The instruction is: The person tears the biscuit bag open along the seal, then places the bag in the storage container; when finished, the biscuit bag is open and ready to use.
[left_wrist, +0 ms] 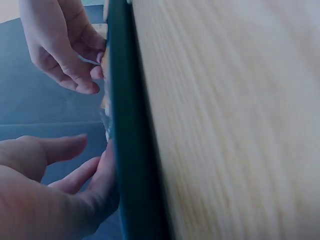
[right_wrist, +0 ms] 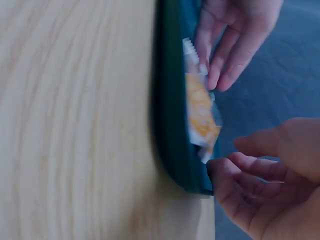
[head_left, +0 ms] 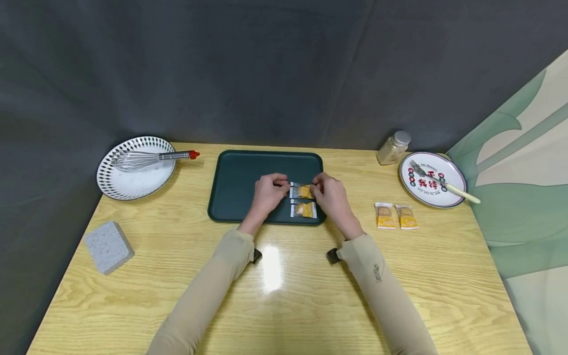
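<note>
Head, upper packet (head_left: 301, 191): in the tray (head_left: 239, 190), just right of frame centre; long axis left-right, lying between the two hands.
Head, left hand (head_left: 268, 193): packet is right of its fingers, which are at or just beside the left end.
Head, right hand (head_left: 332, 196): fingers overlap the packet's right end, so this hand reads as nearer.
Head, lower packet (head_left: 303, 210): just below, roughly parallel, near the tray's lower right corner.
Head, packet look: clear wrapper, whitish ends, yellow-orange print.
Head, worktop (head_left: 177, 276): two more packets (head_left: 385, 216) at frame right, long axes up-down.
Left wrist, left fingers: lower left; thumb well apart from the rest, no pinch.
Left wrist, right fingers: upper left, bent toward the packet edge at the rim; contact unclear.
Right wrist, right fingers: lower right; thumb and fingers apart, fingertip just beside a packet's lower end.
Right wrist, that packet: centre, inside the rim, serrated top end; blurred, can't tell which one.
</note>
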`<state>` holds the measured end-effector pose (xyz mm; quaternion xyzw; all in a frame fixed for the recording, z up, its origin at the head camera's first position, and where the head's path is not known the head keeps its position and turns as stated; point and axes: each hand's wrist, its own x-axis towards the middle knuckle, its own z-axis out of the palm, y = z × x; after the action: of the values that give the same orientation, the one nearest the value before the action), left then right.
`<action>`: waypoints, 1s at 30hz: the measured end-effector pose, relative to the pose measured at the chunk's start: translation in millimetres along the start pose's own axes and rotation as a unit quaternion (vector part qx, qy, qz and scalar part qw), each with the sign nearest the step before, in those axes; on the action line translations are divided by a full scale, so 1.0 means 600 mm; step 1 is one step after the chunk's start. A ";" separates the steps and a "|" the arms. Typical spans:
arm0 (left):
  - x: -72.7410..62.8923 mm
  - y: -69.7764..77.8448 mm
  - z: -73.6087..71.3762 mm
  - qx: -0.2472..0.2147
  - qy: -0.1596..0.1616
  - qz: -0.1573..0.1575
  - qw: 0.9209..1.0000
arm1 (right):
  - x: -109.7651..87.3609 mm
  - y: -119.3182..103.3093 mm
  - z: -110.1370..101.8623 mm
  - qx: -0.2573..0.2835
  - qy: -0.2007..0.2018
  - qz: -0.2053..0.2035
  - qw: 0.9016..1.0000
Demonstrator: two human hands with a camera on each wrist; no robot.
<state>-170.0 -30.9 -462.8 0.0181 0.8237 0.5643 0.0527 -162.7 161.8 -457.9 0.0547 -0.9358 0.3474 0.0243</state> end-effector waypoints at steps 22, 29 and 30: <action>-0.117 0.102 0.235 -0.136 -0.231 -0.061 0.961 | -0.146 0.115 -0.151 -0.029 0.135 0.106 0.985; -0.128 0.095 0.277 -0.198 -0.220 -0.108 0.949 | -0.178 0.144 -0.161 -0.060 0.121 0.141 0.981; -0.128 0.093 0.280 -0.208 -0.219 -0.110 0.947 | -0.179 0.146 -0.160 -0.058 0.117 0.142 0.981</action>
<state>-77.1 138.3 -465.4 0.0387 0.6531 0.6959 0.2960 -65.8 299.5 -451.1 -0.1212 -0.9433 0.2965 0.0871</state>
